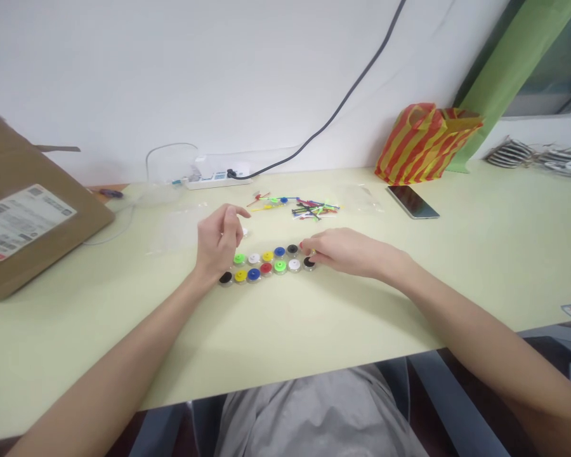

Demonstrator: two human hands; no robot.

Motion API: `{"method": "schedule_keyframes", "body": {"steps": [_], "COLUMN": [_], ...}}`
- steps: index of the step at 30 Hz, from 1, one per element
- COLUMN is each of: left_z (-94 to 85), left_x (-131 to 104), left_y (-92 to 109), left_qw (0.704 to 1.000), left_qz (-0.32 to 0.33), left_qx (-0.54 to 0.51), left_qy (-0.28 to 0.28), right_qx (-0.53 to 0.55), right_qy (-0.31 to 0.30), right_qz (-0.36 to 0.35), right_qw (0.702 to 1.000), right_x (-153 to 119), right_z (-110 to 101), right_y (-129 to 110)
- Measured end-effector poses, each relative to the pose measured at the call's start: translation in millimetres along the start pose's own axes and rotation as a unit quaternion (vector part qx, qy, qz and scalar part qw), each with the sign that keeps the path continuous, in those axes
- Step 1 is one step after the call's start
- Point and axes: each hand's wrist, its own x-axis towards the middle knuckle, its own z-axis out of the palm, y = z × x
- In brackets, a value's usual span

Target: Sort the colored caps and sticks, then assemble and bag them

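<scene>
Two rows of small round clear plastic pieces with coloured tops stand on the table, among them a blue one [254,274], a bright green one [280,266] and a white one [294,264]. My right hand [345,252] is at the right end of the rows, its fingertips closed around a red-topped piece [302,245] that is partly hidden. Just under those fingers is a black-topped piece [309,261]. Over the left end hovers my left hand [217,240], loosely curled with the index finger stretched out. I see nothing held in it. It partly hides a white-topped piece [245,233].
Behind the rows lies a pile of thin coloured plastic sticks [314,209]. A phone [413,202] and a striped bag [421,146] are at the back right. A cardboard box [33,209] stands left. A power strip [219,181] with a black cable [335,114] runs along the wall.
</scene>
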Motion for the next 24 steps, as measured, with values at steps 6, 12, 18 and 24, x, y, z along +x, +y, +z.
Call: {"method": "schedule_keyframes", "body": {"steps": [6, 12, 18, 24], "left_z": [-21.1, -31.4, -25.3, -23.5], "left_x": [20, 27, 24, 24], "left_y": [-31, -48, -40, -44], "left_qw": [0.966, 0.922, 0.901, 0.898], "left_qz": [0.047, 0.028, 0.031, 0.010], "left_qx": [0.242, 0.331, 0.360, 0.343], "left_qy": [-0.079, -0.196, -0.240, -0.276], "right_qx": [-0.039, -0.071, -0.070, -0.073], "right_qy": [0.079, 0.112, 0.080, 0.072], "right_qz": [0.014, -0.013, -0.028, -0.028], "right_qw": [0.996, 0.991, 0.994, 0.994], "right_x": [5, 16, 16, 15], "right_z": [-1, 16, 20, 17], "right_y": [12, 26, 23, 19]}}
